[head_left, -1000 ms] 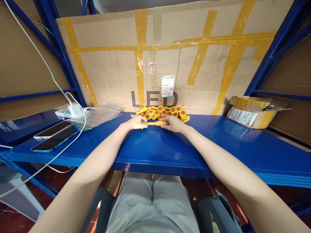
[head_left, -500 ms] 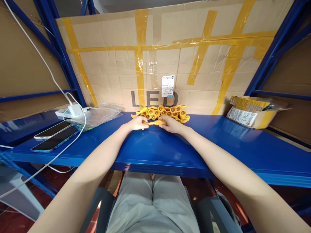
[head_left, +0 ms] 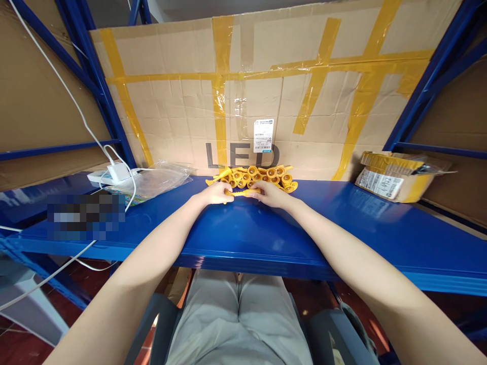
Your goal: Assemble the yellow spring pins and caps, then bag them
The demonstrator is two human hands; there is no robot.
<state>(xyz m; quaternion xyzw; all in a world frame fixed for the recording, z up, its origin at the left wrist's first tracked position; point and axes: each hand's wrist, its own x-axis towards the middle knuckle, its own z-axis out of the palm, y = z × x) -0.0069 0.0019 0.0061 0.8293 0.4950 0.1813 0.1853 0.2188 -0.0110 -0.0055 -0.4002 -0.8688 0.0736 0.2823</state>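
My left hand (head_left: 219, 193) and my right hand (head_left: 270, 194) are both closed on a slim yellow plastic piece (head_left: 240, 193), one at each end. It lies roughly level between them, low over the blue shelf, and its middle looks ridged. Fingers cover its ends, so its exact kind cannot be made out. Just behind my hands, a pile of similar yellow pieces (head_left: 271, 173) sits against the cardboard, many with round cup-like ends facing me.
A large taped cardboard sheet (head_left: 182, 116) stands behind the blue shelf (head_left: 243, 233). An open carton (head_left: 395, 180) is at the right. To the left are a clear plastic bag (head_left: 163, 177), a white plug (head_left: 118, 172) with cables, and a blurred-out patch (head_left: 87, 214).
My right fingers have shifted very slightly on the yellow piece. Both hands keep their hold in nearly the same place.
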